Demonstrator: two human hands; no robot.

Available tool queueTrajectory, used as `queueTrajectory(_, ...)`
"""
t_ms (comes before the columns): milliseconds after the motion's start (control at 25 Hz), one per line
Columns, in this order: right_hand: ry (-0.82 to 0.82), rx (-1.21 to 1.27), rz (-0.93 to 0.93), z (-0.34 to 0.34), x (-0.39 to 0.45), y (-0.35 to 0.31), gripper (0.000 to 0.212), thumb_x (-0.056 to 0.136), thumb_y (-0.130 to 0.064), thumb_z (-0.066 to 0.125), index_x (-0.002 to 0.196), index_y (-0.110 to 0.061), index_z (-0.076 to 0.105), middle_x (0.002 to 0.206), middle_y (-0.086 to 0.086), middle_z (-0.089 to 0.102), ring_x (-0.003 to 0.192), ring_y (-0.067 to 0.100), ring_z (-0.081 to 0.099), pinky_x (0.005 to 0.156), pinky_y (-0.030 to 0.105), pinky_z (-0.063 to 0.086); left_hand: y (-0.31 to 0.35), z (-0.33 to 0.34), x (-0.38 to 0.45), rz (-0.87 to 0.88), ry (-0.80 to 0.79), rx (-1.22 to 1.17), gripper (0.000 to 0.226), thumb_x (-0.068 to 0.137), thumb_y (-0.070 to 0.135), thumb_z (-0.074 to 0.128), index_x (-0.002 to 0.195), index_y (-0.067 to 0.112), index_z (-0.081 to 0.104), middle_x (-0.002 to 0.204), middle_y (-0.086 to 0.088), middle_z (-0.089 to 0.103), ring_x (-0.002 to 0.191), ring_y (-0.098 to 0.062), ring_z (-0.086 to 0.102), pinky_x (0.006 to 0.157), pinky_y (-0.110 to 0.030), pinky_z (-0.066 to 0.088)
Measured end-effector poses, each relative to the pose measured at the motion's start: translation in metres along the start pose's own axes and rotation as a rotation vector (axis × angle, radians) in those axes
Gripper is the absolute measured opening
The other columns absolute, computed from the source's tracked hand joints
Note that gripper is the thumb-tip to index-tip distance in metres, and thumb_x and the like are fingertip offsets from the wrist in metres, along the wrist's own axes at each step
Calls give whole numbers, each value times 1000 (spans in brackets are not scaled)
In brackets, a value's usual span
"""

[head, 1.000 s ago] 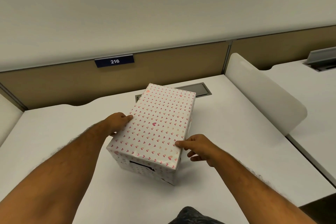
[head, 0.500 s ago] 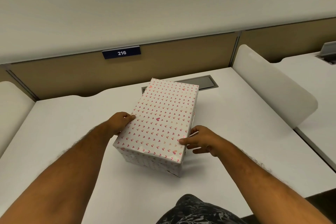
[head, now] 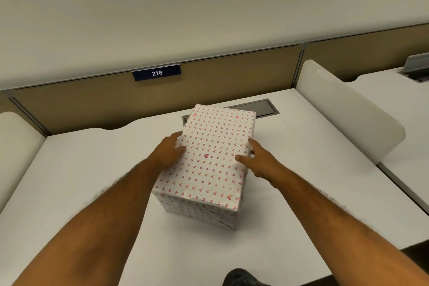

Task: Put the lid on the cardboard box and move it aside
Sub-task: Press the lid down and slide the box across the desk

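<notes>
The smooth white surface (head: 290, 193) has a wavy far edge and a grey rectangular hatch (head: 260, 108) set flush into it. On it stands one rectangular cardboard box wrapped in white paper with small pink hearts (head: 209, 165), lid on, partly covering the hatch.

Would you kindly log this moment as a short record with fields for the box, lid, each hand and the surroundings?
box: heart-patterned box resting on the white desk
lid: lid seated on top, closed
left hand: left hand flat against the lid's left edge
right hand: right hand on the lid's right edge, thumb on top
behind box: grey cable hatch, partly hidden
partition: sign reading 216
task status: lid on; not yet set aside
</notes>
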State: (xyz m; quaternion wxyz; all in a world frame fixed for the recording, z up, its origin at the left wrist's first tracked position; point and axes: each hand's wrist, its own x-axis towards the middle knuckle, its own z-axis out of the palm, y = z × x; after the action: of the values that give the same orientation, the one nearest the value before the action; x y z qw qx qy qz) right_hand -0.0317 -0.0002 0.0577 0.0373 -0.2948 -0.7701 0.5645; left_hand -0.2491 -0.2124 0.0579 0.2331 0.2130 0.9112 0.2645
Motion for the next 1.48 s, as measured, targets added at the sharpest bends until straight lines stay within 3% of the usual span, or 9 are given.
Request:
queueTrajectory(120,29,-260,-9,-1,9,9,77,96,-36,78,162,-17,43,166,7,50,148,33,52,117,54,49,9,15,1,-28,10,-25,62,109,39,49,166,28,30,175,-4,26,158,-32,33,126,-47,31)
queueTrajectory(280,78,-267,-16,-10,18,18,82,84,-42,89,154,-16,56,155,6,61,138,31,62,113,52,54,4,27,-5,-40,41,-52,62,109,47,43,167,33,26,175,-2,25,158,-32,33,126,-48,29)
queueTrajectory(440,152,-283,-49,-20,32,21,68,83,-45,89,140,-12,71,138,6,75,120,27,74,107,48,59,5,27,-6,-70,57,-84,62,107,52,42,166,39,26,175,0,26,157,-33,34,126,-49,29)
queueTrajectory(640,205,-107,-84,-17,35,43,57,84,-41,89,135,-17,76,129,1,80,109,22,78,101,47,63,6,29,-7,-94,85,-111,62,106,54,43,165,42,26,175,1,27,157,-32,35,126,-48,29)
queueTrajectory(760,234,5,-102,-8,31,53,64,85,-40,87,142,-23,64,125,-5,76,100,15,75,93,41,64,12,29,-10,-110,98,-132,71,106,54,46,168,40,15,177,3,20,158,-32,33,126,-47,29)
queueTrajectory(960,204,307,71,7,36,62,49,89,-38,85,130,-26,61,128,2,77,118,23,75,92,53,66,10,24,-5,-145,72,-173,74,105,53,48,168,30,18,176,0,24,156,-31,36,124,-47,33)
queueTrajectory(1080,243,371,79,21,35,55,36,95,-30,80,126,-24,62,119,-2,78,114,23,76,84,44,68,0,18,-4,-118,54,-226,70,107,48,50,167,28,22,175,1,27,156,-29,37,123,-44,34)
queueTrajectory(1200,276,345,64,57,35,37,32,96,-32,78,124,-26,64,113,-10,77,109,20,76,87,47,67,-32,-7,-6,-114,52,-258,70,107,45,51,168,29,22,176,2,23,158,-28,32,125,-45,31)
queueTrajectory(1480,172,266,-70,207,65,-55,46,92,-40,82,132,-24,65,133,-4,76,118,19,75,96,51,65,-165,-131,-15,-139,217,-314,68,105,47,53,166,32,26,172,3,31,153,-29,41,121,-48,37)
